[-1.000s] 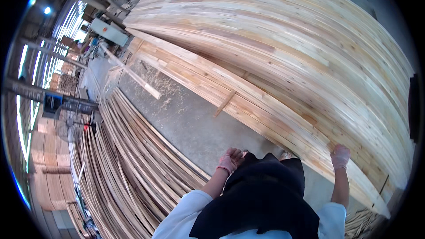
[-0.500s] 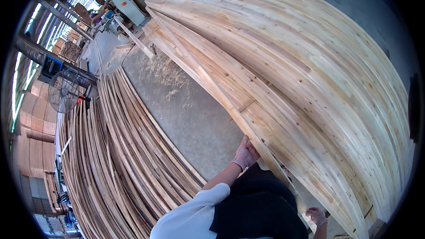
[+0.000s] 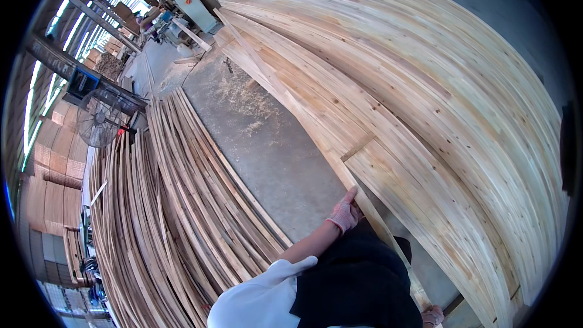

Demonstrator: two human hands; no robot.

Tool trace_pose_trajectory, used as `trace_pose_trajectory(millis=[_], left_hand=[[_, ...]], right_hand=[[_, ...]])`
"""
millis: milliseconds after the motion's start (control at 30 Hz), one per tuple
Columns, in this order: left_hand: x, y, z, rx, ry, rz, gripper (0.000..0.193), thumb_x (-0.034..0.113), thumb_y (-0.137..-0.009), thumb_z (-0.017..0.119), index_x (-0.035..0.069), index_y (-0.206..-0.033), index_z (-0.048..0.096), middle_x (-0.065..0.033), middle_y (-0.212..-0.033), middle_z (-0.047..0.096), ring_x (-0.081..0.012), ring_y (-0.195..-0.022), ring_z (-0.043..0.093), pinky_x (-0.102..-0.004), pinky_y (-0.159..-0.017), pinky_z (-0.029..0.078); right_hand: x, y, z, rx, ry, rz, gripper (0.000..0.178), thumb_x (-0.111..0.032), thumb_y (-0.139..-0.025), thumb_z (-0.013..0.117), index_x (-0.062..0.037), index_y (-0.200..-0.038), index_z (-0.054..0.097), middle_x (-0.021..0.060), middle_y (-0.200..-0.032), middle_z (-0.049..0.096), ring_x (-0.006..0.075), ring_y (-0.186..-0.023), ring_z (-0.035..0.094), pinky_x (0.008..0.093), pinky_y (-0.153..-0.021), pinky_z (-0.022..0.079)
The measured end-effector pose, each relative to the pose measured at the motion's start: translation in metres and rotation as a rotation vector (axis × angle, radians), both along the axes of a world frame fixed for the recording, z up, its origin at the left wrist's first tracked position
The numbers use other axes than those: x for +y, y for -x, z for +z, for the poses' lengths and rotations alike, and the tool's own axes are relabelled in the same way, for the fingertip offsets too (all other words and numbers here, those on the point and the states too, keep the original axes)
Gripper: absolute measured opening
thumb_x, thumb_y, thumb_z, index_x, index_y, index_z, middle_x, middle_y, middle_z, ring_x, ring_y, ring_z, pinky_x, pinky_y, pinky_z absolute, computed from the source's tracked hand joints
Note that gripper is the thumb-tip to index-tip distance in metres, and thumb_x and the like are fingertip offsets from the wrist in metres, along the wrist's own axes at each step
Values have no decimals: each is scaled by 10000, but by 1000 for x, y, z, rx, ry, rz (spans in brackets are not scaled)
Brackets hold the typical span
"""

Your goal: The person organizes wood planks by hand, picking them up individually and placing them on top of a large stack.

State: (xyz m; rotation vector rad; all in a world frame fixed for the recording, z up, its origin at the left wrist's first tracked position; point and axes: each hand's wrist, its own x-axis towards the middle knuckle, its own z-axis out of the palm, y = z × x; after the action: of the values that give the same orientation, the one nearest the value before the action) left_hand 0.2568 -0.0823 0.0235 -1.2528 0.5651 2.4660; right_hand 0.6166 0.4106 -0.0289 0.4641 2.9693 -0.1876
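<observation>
The left hand, in a pinkish-white knit glove, is closed on the long, thin, pale wooden strip, thumb along its upper edge and fingers folded underneath. The right hand, gloved alike, is at the strip's near end, low at the near right; it is cut short by the lower edge of view, so how firmly its fingers are wrapped cannot be told.

The strip passes just right of the person's dark-clothed legs and runs away to the far left, where it appears to lie across the low layer of pale jointed boards. With so much length beyond the left hand, good handling would be to let that hand bear the weight and the right hand steer the end, both turning together so the wood does not twist or bow. A loose palm invites splinters; a full wrap suits better than a pinch.

Just beyond the strip, a short brown crosspiece lies over the boards, a likely place to snag, so a little lift there would be wise. Right of these rises the broad stack of pale planks. To the left, past the grey concrete floor, lies the heap of slender brown wooden sticks; a wide swing could strike it.
</observation>
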Motion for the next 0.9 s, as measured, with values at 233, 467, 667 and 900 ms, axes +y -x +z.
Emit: trace_pose_trajectory(millis=[233,467,667,900], left_hand=[[5,-23,-7,-45,17,-39,304,304,-867,644,63,-1047,597,-80,-1020,654,-260,-899,646,-336,-801,558],[23,-50,-6,7,36,2,299,286,-864,653,56,-1046,598,-85,-1028,651,-278,-930,637,-435,-872,527],[38,-45,2,-160,159,2,260,237,-874,641,41,-1040,597,-104,-1005,658,-307,-979,628,-492,-911,494],[106,-100,-55,-109,68,-253,311,304,-874,635,64,-1072,610,-127,-1085,643,-276,-1000,622,-459,-870,504]], right_hand=[[3,41,40,-317,-389,44,201,-307,-783,596,-159,-646,609,56,-653,620,185,-594,613,342,-514,485],[60,62,16,-762,-198,-57,263,-413,-670,665,-153,-710,667,91,-825,675,244,-827,660,361,-737,515],[58,83,-6,-642,-120,118,301,-429,-657,667,-135,-722,667,139,-825,672,298,-818,659,399,-750,515],[-51,177,31,-460,160,181,361,-446,-708,641,-132,-886,660,156,-881,669,351,-886,639,475,-771,487]])
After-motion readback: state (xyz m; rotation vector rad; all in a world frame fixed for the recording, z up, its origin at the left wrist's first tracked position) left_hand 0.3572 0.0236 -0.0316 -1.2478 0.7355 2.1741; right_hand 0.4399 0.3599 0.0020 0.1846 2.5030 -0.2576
